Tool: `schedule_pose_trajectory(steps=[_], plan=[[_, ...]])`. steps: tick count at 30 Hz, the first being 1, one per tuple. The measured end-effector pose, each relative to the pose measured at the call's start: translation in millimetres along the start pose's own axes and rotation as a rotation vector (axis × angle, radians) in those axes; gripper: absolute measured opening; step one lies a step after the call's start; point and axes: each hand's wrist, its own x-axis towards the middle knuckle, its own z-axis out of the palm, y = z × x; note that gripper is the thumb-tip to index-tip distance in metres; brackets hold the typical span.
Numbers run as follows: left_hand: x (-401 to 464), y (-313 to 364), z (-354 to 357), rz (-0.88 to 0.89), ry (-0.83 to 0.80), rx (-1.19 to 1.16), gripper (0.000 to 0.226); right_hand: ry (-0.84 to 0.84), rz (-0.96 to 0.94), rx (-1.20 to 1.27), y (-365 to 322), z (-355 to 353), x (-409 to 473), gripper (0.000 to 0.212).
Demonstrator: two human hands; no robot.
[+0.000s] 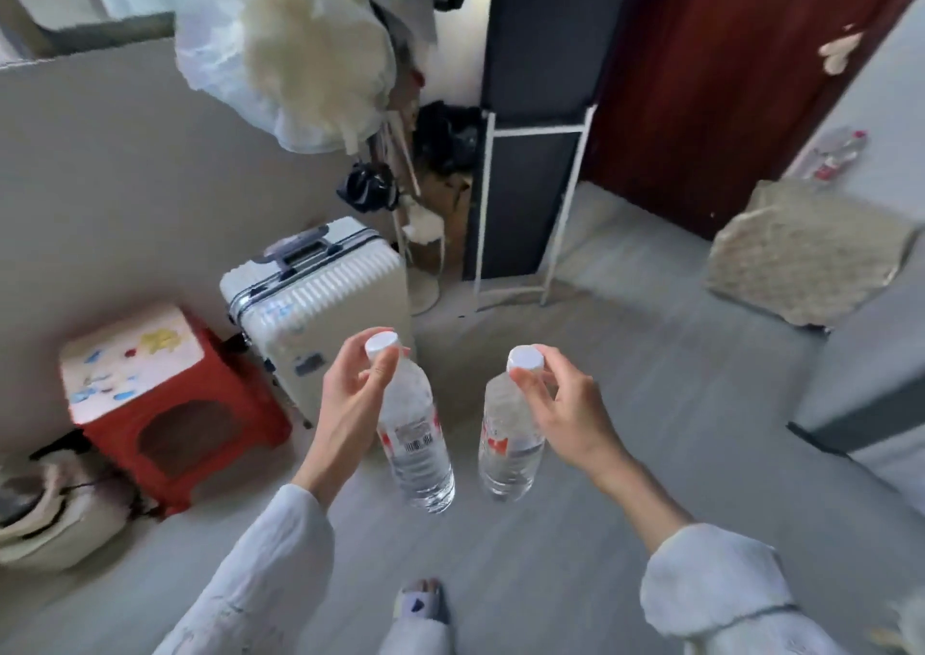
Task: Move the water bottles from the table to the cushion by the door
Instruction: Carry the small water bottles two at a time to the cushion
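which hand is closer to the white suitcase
Left. The left hand, holding a bottle by its neck, is just right of the white suitcase; the right hand is farther right with the other bottle.

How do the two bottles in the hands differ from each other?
The left bottle shows a barcode on its label; the right bottle shows only red and white. The left bottle leans with its base to the right; the right bottle hangs nearly straight. Both are clear, white-capped and pinched near the cap, by the left hand and right hand.
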Motion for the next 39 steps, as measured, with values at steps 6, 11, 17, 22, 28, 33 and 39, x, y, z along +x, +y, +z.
schedule_pose_trajectory(steps=[6, 11, 17, 22, 28, 33, 39], plan=[[79, 5, 139, -0.023, -0.285, -0.048, 0.015, 0.290, 0.132, -0.067, 66, -102, 35, 0.027], [152, 1, 257, -0.029, -0.444, -0.048, 0.015, 0.398, 0.217, -0.155, 126, -182, 92, 0.030], [237, 14, 387, -0.001, -0.670, -0.003, 0.012, 0.495, 0.308, -0.284, 182, -277, 163, 0.037], [289, 23, 493, 0.043, -0.781, 0.057, 0.014, 0.650, 0.385, -0.245, 227, -346, 205, 0.034], [337, 27, 623, 0.015, -0.859, 0.061, 0.020, 0.687, 0.445, -0.225, 298, -431, 259, 0.031], [377, 27, 739, 0.025, -0.840, 0.094, 0.025, 0.656, 0.433, -0.261, 367, -520, 315, 0.032], [426, 40, 855, 0.030, -0.838, 0.082, 0.020, 0.621, 0.421, -0.245, 423, -625, 383, 0.034]])
